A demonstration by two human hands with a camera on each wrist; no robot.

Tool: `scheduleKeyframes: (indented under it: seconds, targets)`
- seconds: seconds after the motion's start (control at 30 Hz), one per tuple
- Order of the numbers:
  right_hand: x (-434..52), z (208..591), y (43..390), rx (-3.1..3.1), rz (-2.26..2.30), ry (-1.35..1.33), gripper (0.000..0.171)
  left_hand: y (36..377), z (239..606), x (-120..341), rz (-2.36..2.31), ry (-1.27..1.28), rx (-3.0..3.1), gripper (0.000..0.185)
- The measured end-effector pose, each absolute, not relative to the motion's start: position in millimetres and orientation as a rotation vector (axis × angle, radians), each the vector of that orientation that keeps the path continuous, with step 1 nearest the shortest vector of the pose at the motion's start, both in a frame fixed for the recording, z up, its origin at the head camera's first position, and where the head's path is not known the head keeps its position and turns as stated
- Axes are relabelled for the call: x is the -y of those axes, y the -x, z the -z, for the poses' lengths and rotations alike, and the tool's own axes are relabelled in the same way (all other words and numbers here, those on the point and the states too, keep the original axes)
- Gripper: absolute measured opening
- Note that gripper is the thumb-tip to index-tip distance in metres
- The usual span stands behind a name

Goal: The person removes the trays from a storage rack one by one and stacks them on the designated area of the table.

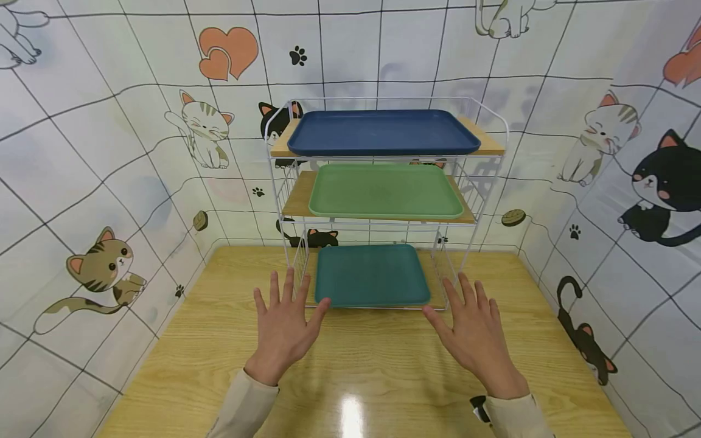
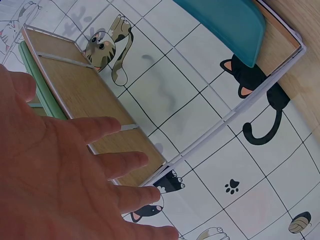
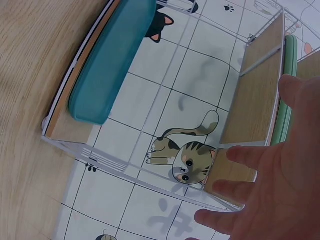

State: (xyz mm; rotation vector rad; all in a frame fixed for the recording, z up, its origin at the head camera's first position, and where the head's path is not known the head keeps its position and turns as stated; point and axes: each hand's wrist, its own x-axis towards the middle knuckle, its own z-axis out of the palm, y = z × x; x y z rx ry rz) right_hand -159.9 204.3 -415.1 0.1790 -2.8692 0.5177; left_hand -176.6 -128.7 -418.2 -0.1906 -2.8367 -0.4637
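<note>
Left hand [image 1: 285,328] and right hand [image 1: 473,334] flat, fingers spread, holding nothing, either side of teal tray [image 1: 371,275] on rack [image 1: 285,201] bottom. Tray not yet grasped.

Navy tray [image 1: 383,132], green tray [image 1: 385,191], teal tray [image 1: 371,275], cat-print walls [image 1: 109,182].

bright, even light | overhead glare on table [image 1: 350,413] | fisheye bending at edges | wrist views slightly soft
</note>
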Motion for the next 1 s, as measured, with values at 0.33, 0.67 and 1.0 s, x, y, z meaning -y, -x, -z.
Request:
scheduleKeyframes:
  seconds: [0.33,0.67,1.0]
  targets:
    - [-204,414,161,2.866,-0.543,-0.184,0.081,176,417,128,0.495,0.181,2.856,0.076]
    - [-205,408,161,2.857,-0.622,-0.215,0.079,182,408,137,0.695,0.162,2.82,0.074]
    - [-211,389,164,2.817,-0.695,-0.244,0.075,192,397,146,0.814,0.182,2.663,0.067]
